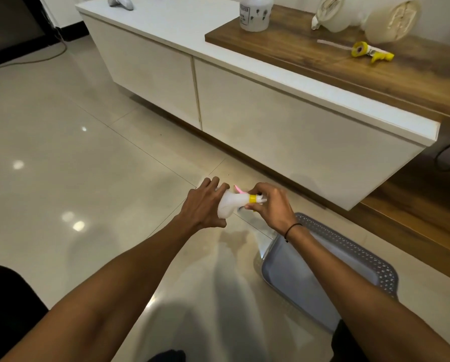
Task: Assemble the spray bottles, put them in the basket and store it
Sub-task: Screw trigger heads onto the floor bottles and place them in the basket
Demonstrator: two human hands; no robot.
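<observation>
Spray bottle (227, 207), white and lying roughly sideways, sits in mid-air at the lower centre of the frame, held between both hands above the glossy tiled floor (88, 152). The left hand (203, 205) wraps round the bottle's body with curled fingers. The right hand (269, 205) pinches the yellow collar (252, 198) at the bottle's neck, fingers and thumb closed round the spray head there; a small pink part (237, 189) pokes up just behind the neck. A thin black band (291, 228) circles the right wrist.

Below the right forearm, at the lower right, a grey perforated basket (370, 259) rests on the floor beside the base of a long white cabinet (271, 121).

On the wooden top (323, 64) at the upper right lies a loose yellow trigger sprayer (370, 52) with its dip tube stretched to the left. Behind it two pale bottles (391, 19) lie tipped over, touching each other. Left of them a translucent bottle (256, 13) with a printed label stands upright at the wooden top's left end. Near the upper left of the frame a grey object (120, 1) rests on the white top; what it is cannot be told.
</observation>
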